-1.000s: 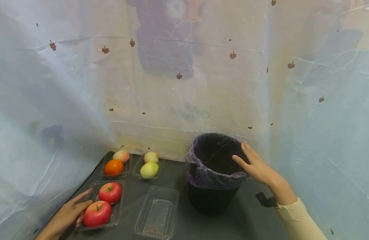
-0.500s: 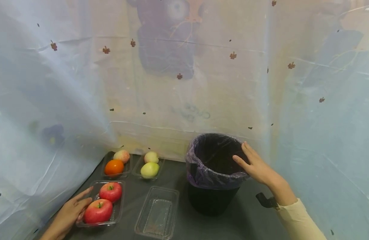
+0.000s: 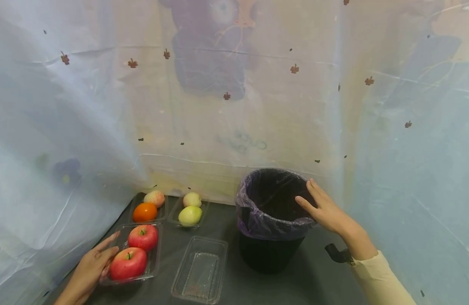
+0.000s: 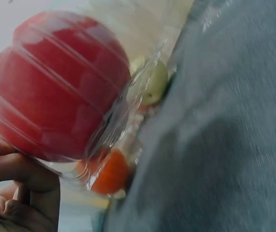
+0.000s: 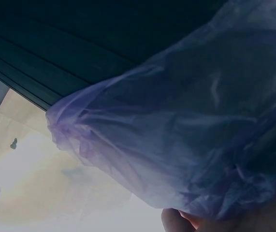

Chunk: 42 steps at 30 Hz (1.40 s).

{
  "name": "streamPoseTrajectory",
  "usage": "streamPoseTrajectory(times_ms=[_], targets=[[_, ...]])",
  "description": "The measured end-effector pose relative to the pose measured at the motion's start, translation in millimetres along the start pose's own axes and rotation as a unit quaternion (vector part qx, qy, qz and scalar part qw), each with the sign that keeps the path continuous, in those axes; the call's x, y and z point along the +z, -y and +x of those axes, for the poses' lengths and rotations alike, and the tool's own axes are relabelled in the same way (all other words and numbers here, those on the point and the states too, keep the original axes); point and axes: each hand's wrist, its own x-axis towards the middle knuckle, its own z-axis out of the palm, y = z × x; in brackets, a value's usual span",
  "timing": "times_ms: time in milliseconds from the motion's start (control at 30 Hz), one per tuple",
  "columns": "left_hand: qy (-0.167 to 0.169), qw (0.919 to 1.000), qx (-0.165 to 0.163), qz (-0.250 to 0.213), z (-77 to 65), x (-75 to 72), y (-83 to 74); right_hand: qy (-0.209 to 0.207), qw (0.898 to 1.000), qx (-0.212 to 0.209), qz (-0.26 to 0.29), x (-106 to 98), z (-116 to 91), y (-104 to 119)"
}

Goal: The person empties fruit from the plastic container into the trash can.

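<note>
At the lower left, my left hand (image 3: 90, 267) grips the left side of a clear plastic tray (image 3: 155, 258) that carries two red apples (image 3: 128, 263). In the left wrist view, its curled fingers (image 4: 26, 181) are at the tray's edge, below one apple (image 4: 60, 92), and the tray hangs over the dark table with a shadow beneath. My right hand (image 3: 328, 214) is at the right rim of a black bin (image 3: 270, 254), fingers straight and thumb reaching over the opening. A purple bag (image 5: 142, 150) lines the bin, folded outward over its rim; one fingertip shows at the bottom of the right wrist view.
Behind the apples, a clear tray holds an orange fruit (image 3: 144, 212) and a peach-like fruit (image 3: 154, 198). Beside it, another holds a yellow-green fruit (image 3: 190, 216) and a pale one (image 3: 192, 199). An empty clear tray (image 3: 201, 271) lies before the bin. Plastic sheeting (image 3: 234, 127) encloses the table.
My left hand has raised the tray of apples and shifted it slightly away and to the right, closer to the orange fruit. My right hand stays at the bin rim.
</note>
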Motion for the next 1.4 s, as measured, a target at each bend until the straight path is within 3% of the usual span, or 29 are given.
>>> streamPoseTrajectory(times_ms=[167,400,733,1133,1400], targets=[[-0.028,0.9984,0.034,-0.034,-6.1,8.6,-13.2,-0.003,1.0,-0.004,0.001,-1,0,1],[-0.037,0.9916,0.073,-0.1,-12.3,17.2,-25.8,-0.002,1.0,-0.005,0.001,-1,0,2],[-0.056,0.9874,0.1,-0.109,-15.8,29.6,-44.5,-0.003,1.0,-0.007,0.0,0,1,1],[-0.029,0.978,0.146,-0.146,-19.4,47.2,-66.5,-0.001,1.0,0.001,0.005,-1,-1,1],[-0.017,0.9792,0.144,-0.142,-22.0,62.9,-81.5,-0.001,1.0,-0.003,0.005,-1,-1,3]])
